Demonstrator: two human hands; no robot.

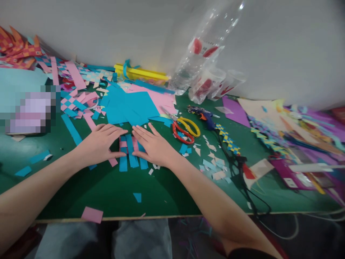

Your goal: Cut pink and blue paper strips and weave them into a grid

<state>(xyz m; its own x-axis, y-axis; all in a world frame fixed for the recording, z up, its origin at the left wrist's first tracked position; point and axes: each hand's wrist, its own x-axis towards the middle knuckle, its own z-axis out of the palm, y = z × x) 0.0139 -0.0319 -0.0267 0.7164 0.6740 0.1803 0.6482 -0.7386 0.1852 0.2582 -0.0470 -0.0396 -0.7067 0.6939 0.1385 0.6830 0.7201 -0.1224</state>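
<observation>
A small weave of blue and pink paper strips [130, 149] lies on the green table between my hands. My left hand [101, 144] is at its left side, fingers stretched out and thumb apart, tips at the weave's edge. Over the right part of it rests my right hand [152, 145], fingers extended and flat, covering some of the strips. Blue strip ends point toward me below the fingertips. Just beyond the hands are blue paper sheets [132, 106]. Scissors [185, 129] with red and yellow handles lie to the right of my right hand.
A blue glue gun [206, 117] with a black cord lies right of the scissors. A large plastic bottle [199, 46] and plastic-wrapped cups [207, 84] stand by the wall. Paper scraps [215, 165] are scattered about. A purple box [291, 174] sits far right.
</observation>
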